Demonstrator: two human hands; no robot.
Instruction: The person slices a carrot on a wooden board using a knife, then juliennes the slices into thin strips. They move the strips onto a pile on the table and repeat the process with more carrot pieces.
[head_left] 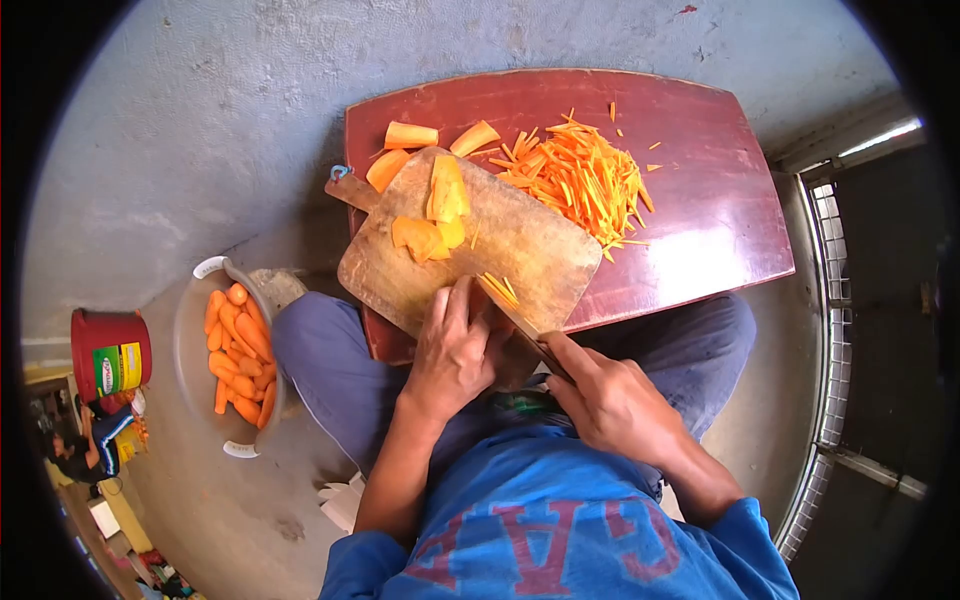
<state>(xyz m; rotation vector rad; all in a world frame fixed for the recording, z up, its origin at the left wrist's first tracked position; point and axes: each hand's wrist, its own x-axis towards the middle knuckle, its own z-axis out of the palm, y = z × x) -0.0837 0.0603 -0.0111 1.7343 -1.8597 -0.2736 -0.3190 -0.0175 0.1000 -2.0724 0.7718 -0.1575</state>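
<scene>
My right hand (625, 405) is wrapped round the handle of a knife (518, 322), whose blade slants over the near edge of a wooden cutting board (385, 265). Beside the blade, my left hand (452, 350) presses curled fingers down at that edge; whatever lies beneath them is hidden. A few thin carrot strips (500, 289) lie on the blade's far side. Flat carrot slices (447, 192) rest toward the board's left. Just past the board is a heap of carrot strips (585, 180), and thick carrot pieces (411, 136) sit at its far left corner.
A dark red table (720, 190) carries the board, against a pale wall (230, 120). On the floor at left stand a tub (190, 345) of peeled carrots (240, 350) and a red bucket (130, 340). Another person (85, 450) is at far left. A barred door (835, 300) is at right.
</scene>
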